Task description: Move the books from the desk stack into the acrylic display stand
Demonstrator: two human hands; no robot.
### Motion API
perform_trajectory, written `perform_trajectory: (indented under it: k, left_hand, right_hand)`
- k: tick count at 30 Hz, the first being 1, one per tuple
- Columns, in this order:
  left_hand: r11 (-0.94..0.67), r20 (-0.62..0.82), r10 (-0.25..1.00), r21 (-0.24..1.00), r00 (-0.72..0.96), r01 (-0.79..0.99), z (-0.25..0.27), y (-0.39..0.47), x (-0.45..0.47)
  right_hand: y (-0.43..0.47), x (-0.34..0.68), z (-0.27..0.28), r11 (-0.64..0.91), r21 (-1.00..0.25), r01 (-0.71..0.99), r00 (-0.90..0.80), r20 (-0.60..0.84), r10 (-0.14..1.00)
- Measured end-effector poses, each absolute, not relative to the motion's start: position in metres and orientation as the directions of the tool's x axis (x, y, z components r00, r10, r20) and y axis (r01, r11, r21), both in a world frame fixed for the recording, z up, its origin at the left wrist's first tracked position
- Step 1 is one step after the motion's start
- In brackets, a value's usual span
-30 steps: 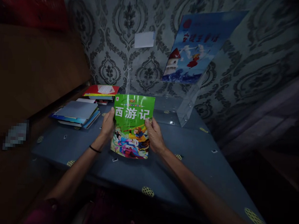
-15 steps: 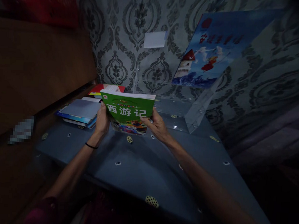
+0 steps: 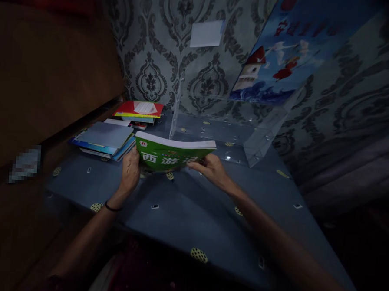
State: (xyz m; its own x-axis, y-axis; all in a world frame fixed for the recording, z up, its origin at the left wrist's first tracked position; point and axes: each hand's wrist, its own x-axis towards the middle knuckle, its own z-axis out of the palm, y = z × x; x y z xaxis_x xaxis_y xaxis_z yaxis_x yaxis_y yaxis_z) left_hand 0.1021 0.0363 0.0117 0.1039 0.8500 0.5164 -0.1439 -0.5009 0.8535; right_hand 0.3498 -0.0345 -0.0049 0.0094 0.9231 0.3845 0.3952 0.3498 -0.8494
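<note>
A green paperback book (image 3: 163, 154) with large white Chinese characters is held between my two hands above the table. Its cover faces me and its white page edge lies along the top, slightly bowed. My left hand (image 3: 131, 168) grips the book's left side, fingers mostly behind it; a dark band circles that wrist. On the right side, my right hand (image 3: 213, 169) pinches the book with its thumb across the front cover. The lower part of the cover is tilted out of sight.
Behind the book stands a clear acrylic rack (image 3: 256, 144). A blue illustrated book (image 3: 283, 67) leans at its upper right. Stacked books (image 3: 105, 138) and a red-topped pile (image 3: 139, 108) lie at left on the blue tablecloth (image 3: 177, 223). A wooden panel (image 3: 51, 68) borders the left.
The book has tipped, so its page edge shows more and its lower cover less. Both hands have moved slightly lower in view with it, and the view has shifted a little.
</note>
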Motion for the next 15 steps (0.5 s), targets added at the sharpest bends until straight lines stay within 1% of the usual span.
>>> perform_trajectory:
  k: [3, 5, 6, 8, 10, 12, 13, 15]
  left_hand:
    - [-0.539, 0.554, 0.811, 0.832, 0.186, -0.129, 0.009, 0.023, 0.099]
    - [-0.629, 0.629, 0.725, 0.771, 0.278, -0.103, 0.005, 0.011, 0.096]
    - [-0.684, 0.668, 0.66, 0.724, 0.343, -0.093, 0.002, 0.004, 0.095]
    - [-0.797, 0.729, 0.493, 0.597, 0.475, -0.088, -0.003, -0.01, 0.094]
    - [-0.89, 0.753, 0.332, 0.45, 0.567, -0.076, -0.009, -0.025, 0.096]
    - [-0.951, 0.746, 0.21, 0.305, 0.632, -0.043, -0.015, -0.039, 0.098]
    - [-0.97, 0.731, 0.167, 0.243, 0.662, -0.023, -0.018, -0.045, 0.099]
    - [-0.989, 0.694, 0.105, 0.146, 0.712, 0.003, -0.023, -0.053, 0.101]
  right_hand:
    - [-0.059, 0.356, -0.01, 0.217, -0.849, 0.483, 0.124, 0.311, 0.942]
    - [-0.078, 0.362, -0.015, 0.155, -0.883, 0.443, 0.129, 0.233, 0.964]
    - [-0.087, 0.365, -0.018, 0.145, -0.912, 0.383, 0.093, 0.194, 0.977]
    - [-0.103, 0.371, -0.025, 0.094, -0.974, 0.205, -0.03, 0.09, 0.996]
    - [-0.113, 0.376, -0.034, -0.021, -1.0, -0.005, -0.126, -0.02, 0.992]
    - [-0.118, 0.379, -0.044, -0.135, -0.971, -0.195, -0.145, -0.108, 0.984]
    - [-0.119, 0.381, -0.048, -0.168, -0.949, -0.266, -0.134, -0.136, 0.982]
    - [-0.117, 0.383, -0.054, -0.203, -0.915, -0.349, -0.102, -0.178, 0.979]
